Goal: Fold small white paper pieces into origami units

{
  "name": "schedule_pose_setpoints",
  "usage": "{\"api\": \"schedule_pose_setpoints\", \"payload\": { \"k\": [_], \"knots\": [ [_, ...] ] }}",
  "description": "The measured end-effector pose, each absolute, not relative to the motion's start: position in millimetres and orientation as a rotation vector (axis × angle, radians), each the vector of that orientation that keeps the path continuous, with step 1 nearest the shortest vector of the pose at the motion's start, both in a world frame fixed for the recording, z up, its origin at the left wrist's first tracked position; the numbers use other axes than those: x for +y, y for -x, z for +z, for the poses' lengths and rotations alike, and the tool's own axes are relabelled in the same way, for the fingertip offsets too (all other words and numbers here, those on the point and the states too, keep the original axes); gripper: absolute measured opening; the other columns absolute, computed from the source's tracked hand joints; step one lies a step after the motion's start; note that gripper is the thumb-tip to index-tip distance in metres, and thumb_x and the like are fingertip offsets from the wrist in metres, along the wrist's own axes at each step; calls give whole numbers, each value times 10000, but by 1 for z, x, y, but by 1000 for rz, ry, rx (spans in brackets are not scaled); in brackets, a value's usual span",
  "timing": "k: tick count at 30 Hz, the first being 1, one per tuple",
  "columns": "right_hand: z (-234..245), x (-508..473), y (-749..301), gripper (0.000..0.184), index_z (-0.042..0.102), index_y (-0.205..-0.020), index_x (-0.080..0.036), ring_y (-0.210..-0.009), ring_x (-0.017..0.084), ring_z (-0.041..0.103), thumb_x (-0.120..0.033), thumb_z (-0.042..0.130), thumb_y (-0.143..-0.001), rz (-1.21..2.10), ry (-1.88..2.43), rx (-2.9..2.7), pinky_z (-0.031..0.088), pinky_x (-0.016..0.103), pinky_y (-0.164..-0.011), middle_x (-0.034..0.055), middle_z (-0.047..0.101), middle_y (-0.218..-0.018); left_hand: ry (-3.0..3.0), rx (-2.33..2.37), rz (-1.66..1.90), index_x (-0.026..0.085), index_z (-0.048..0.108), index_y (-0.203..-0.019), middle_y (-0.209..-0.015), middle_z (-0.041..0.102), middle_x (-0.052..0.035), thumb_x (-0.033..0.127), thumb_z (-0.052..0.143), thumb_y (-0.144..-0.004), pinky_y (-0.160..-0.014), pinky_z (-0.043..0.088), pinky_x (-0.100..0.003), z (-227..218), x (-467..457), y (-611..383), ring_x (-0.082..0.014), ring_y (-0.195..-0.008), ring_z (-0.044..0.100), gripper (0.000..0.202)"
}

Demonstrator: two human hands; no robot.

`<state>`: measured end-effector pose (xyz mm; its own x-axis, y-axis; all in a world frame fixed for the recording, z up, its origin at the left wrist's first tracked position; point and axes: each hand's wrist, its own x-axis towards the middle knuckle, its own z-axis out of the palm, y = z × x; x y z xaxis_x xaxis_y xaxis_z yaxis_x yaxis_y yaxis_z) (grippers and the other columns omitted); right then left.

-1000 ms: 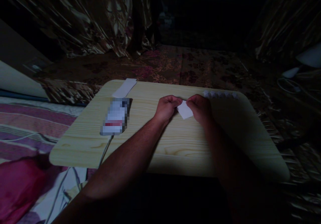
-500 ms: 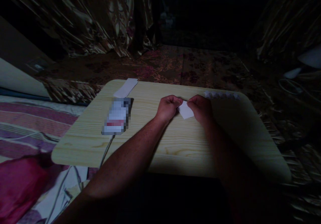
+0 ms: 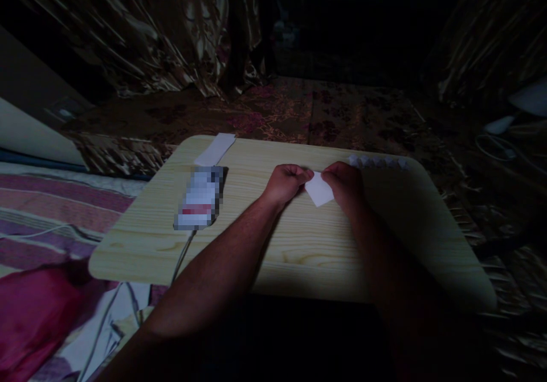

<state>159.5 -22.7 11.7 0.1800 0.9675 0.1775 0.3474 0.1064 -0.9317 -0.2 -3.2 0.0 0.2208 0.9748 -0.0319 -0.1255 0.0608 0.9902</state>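
A small white piece of paper (image 3: 319,190) is held over the middle of a light wooden table (image 3: 273,239). My left hand (image 3: 287,181) is closed and pinches the paper's left upper edge. My right hand (image 3: 346,183) is closed too and grips the paper from the right. Both fists rest low over the tabletop, knuckles facing away from me. Part of the paper is hidden inside the fingers.
A phone (image 3: 200,198) with a cable (image 3: 182,256) lies on the table's left part. A white paper strip (image 3: 215,149) sits at the far left edge. Several small white folded pieces (image 3: 378,162) line the far right edge. Patterned fabric surrounds the table; the room is dark.
The paper has tilted slightly and shows a bit more between the hands. Both hands stay in nearly the same place.
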Motion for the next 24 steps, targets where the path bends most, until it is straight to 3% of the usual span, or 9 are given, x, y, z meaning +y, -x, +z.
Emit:
{"api": "schedule_pose_setpoints", "payload": {
  "k": [24],
  "knots": [
    [14, -23, -163, 136, 613, -680, -185, -554, 144, 553, -320, 622, -671, 823, 1434, -1343, 394, 252, -491, -13, 599, -581, -1247, 929, 903, 113, 630, -630, -578, 636, -43, 427, 800, -636, -527, 416, -239, -1, 2, 12, -96, -505, 528, 357]
  ]
}}
